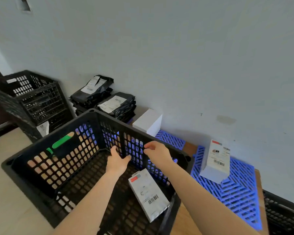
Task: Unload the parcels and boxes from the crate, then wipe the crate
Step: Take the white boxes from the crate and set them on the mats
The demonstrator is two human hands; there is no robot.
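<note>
Crate (pixel 32 149) of black plastic lattice stands on the floor just before you. One white box with a barcode (pixel 148 195) lies flat on its bottom, close to the right wall. Both your arms reach into the crate toward its far wall. Your left hand (pixel 117 161) is spread, the thumb held out to the right and the fingers stretched against the lattice. Your right hand (pixel 157 152) is near the top of the same wall, with the fingers curled and the thumb close to the forefinger. Whether it pinches a rib of the wall or holds nothing cannot be told from here. Outside the crate, on the blue mat (pixel 236 192) at the right, stands a white box with a label (pixel 216 160). A plain white box (pixel 148 122) and two piles of black parcels (pixel 124 107) lie along the wall behind. A stack of black crates (pixel 32 99) is at the left.
</note>
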